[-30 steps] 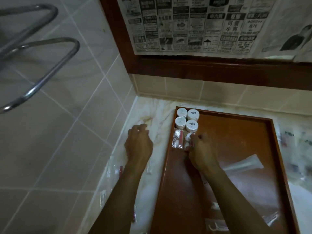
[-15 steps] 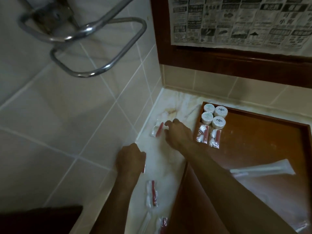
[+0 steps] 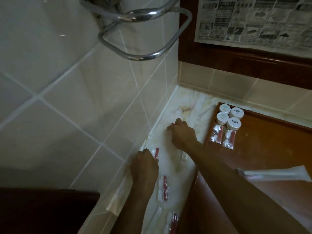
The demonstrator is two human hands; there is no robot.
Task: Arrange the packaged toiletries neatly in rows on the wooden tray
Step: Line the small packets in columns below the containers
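The wooden tray [image 3: 263, 149] lies on the right of the marble counter. In its far left corner stand several white-lidded jars [image 3: 230, 117] in a block, and two red-and-white packets [image 3: 222, 139] lie side by side just in front of them. My right hand [image 3: 183, 135] rests on the counter left of the tray, fingers closed over a packet whose red tip [image 3: 173, 123] peeks out. Nearer the wall, my left hand [image 3: 145, 164] grips another red-and-white packet [image 3: 156, 152].
Two more red-and-white packets [image 3: 164, 189] [image 3: 173, 222] and a small clear packet [image 3: 183, 155] lie on the counter strip. A long clear packet [image 3: 276, 173] sits on the tray's near side. A chrome rail [image 3: 145, 36] juts from the tiled wall.
My right hand left the tray, crossed to the counter and closed over the packet there. My left hand slid nearer along the wall and took hold of a packet. The view swung left.
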